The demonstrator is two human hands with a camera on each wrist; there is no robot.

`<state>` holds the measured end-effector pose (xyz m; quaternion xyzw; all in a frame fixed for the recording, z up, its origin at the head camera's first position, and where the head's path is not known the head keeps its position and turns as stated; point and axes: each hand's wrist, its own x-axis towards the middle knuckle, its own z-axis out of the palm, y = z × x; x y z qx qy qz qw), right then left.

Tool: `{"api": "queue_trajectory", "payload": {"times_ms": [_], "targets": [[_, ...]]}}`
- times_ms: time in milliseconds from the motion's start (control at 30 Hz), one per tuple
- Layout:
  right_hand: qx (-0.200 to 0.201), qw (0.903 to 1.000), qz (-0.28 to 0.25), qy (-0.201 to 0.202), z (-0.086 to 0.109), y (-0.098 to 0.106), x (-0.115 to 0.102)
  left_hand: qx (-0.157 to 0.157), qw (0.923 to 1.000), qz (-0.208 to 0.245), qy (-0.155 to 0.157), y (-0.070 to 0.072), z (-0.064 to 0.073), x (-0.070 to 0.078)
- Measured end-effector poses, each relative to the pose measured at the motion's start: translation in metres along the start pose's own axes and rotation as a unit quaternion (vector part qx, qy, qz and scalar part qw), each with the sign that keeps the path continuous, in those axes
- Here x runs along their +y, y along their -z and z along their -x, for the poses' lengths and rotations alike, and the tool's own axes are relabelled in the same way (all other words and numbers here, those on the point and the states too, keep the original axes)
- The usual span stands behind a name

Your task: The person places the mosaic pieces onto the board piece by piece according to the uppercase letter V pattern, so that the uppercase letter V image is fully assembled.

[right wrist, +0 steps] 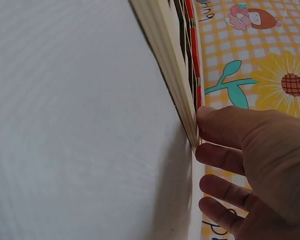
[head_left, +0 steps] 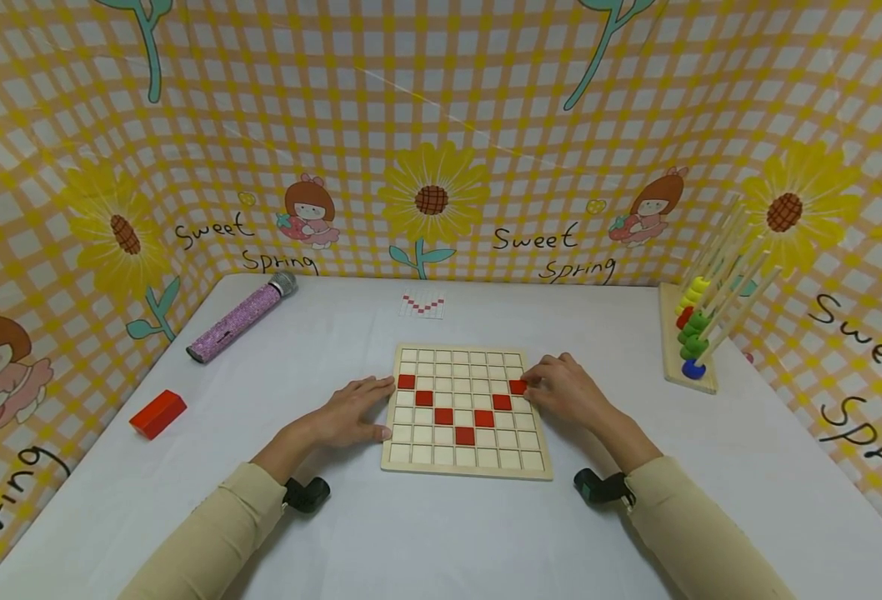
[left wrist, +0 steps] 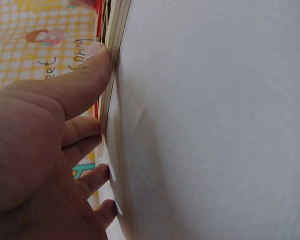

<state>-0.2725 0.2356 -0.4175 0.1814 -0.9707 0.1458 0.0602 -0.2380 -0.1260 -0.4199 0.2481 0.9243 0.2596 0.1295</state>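
A square wooden grid board (head_left: 466, 463) lies flat on the white table. Most of its cells are pale, and several red tiles form a V across it. My left hand (head_left: 347, 412) rests at the board's left side, thumb and fingertips against the edge; the left wrist view shows the thumb (left wrist: 90, 75) at the rim, fingers spread. At the right edge, my right hand (head_left: 570, 390) pinches the red tile (head_left: 517, 387) at the top of the V's right arm. In the right wrist view, its thumb (right wrist: 230, 125) meets the tile's edge, the other fingers bent below.
A small card (head_left: 422, 305) with a red V pattern lies behind the board. Left stand a glittery pink microphone (head_left: 238, 321) and a red block (head_left: 158, 414), both lying down. A wooden bead rack (head_left: 689, 350) with upright sticks stands at right. Patterned cloth (head_left: 441, 117) encloses the table.
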Motion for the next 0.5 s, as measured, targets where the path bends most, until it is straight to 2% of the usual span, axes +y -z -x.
{"api": "queue_trajectory", "payload": {"times_ms": [333, 500], "targets": [[0.005, 1.0, -0.006, 0.0, 0.003, 0.003, -0.002, 0.004, 1.0, 0.003, 0.0, -0.003, 0.0, -0.003], [0.029, 0.9995, -0.014, -0.002, 0.011, 0.009, -0.006, 0.012, 0.9999, -0.007, -0.001, -0.004, 0.0, -0.006]]}}
